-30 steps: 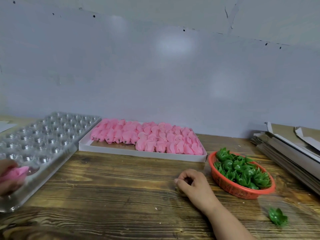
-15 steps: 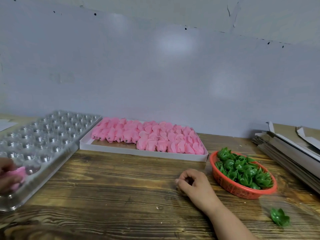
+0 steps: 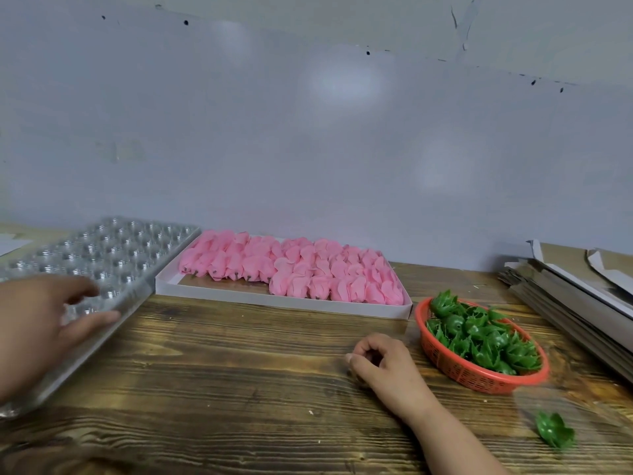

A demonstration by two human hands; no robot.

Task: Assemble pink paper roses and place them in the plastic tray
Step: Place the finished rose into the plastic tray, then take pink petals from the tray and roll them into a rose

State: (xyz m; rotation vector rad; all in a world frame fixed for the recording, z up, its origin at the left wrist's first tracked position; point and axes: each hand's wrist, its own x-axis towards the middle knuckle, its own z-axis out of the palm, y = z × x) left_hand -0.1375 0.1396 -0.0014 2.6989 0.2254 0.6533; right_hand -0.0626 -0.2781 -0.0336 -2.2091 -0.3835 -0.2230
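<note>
Wood-grain table (image 3: 239,389) w/ grey wall (image 3: 308,132)

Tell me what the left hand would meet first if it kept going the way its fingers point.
The left hand points right and slightly away, over the clear plastic tray. Past its edge, likely the white box of pink roses; height is unclear.

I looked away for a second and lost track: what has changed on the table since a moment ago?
The left hand let go of the pink rose it held over the clear tray; it is now open and empty, fingers spread, the rose no longer visible. The right hand, pink flowers and basket stayed put.
</note>
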